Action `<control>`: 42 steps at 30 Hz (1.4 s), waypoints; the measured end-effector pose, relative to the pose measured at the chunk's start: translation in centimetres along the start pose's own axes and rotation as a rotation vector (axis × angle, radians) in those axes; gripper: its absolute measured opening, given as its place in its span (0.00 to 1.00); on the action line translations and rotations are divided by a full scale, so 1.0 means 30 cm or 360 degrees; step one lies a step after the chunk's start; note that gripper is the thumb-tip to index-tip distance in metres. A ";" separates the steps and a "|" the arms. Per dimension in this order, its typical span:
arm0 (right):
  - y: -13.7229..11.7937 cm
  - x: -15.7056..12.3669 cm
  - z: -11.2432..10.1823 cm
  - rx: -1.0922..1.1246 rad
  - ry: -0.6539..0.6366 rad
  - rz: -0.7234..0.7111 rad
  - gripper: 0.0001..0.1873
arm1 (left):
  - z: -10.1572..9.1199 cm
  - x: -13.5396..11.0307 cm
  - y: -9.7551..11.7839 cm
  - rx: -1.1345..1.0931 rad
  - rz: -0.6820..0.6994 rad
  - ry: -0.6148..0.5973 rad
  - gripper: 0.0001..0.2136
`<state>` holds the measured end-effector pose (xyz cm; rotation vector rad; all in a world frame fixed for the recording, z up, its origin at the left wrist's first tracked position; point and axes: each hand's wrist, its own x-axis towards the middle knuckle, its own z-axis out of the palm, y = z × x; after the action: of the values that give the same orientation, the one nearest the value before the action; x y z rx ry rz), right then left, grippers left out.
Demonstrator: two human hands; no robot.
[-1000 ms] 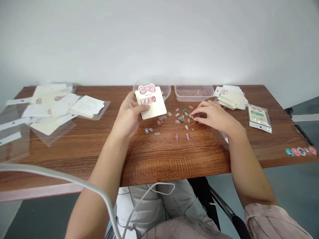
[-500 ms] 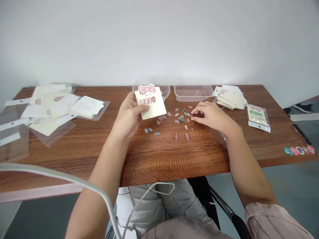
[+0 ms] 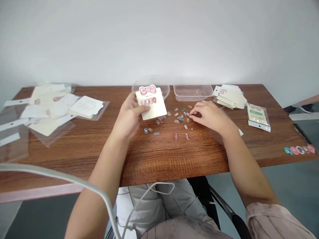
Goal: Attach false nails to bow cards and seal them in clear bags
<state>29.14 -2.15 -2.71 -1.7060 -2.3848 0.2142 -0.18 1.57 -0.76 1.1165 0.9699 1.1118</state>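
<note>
My left hand (image 3: 128,114) grips a cream card (image 3: 151,103) with a pink bow on top and a row of pink press-on nails stuck across it, held tilted above the wooden table (image 3: 154,152). Several loose press-on nails (image 3: 178,121) in pink, teal and grey lie scattered on the table between my hands. My right hand (image 3: 209,114) rests on the table at the right edge of that scatter, its fingertips pinched together over a small nail; what is between them is too small to make out clearly.
A round clear tub (image 3: 151,87) and a rectangular clear tub (image 3: 193,92) stand at the back. A stack of cream cards (image 3: 231,96) and a bagged nail set (image 3: 258,118) lie at right. Plastic sleeves and cards (image 3: 50,109) cover the left. Stickers (image 3: 300,150) sit near the right edge.
My right hand has drawn slightly left and back, its fingers curling into a pinch at the nails. The left hand and card have barely moved.
</note>
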 end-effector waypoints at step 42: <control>-0.160 -0.015 0.061 -0.0207 0.0980 -0.0609 0.04 | 0.109 -0.056 -0.115 0.0047 -0.0124 -0.0512 0.25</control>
<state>24.43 -4.13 -3.40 -1.0961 -2.2020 -0.4647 3.27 -0.91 -3.48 1.2268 0.7707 0.8254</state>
